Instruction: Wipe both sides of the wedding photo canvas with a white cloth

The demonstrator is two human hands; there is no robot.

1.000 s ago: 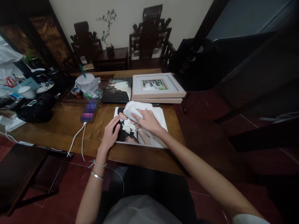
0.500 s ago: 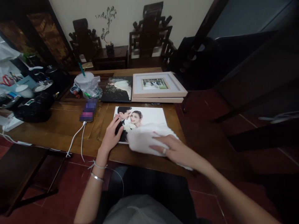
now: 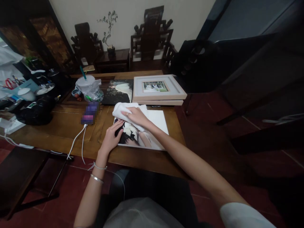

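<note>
A wedding photo panel lies flat near the front edge of the wooden table. My left hand rests on its left edge with the fingers stretched out. Under my right hand is a folded white cloth, gripped and pressed on the panel's upper left part. The cloth covers the faces in the photo, and my right forearm crosses over the panel's lower right part.
Behind the panel lie a dark photo panel and pale picture frames, stacked. Leftward are a phone with white cables, a lidded cup in a plastic bag, and a black camera. Carved chairs stand beyond the table.
My right hand has carried the white cloth from the panel's lower right to its upper left, uncovering the lower part of the photo. My left hand has stayed at the left edge.
</note>
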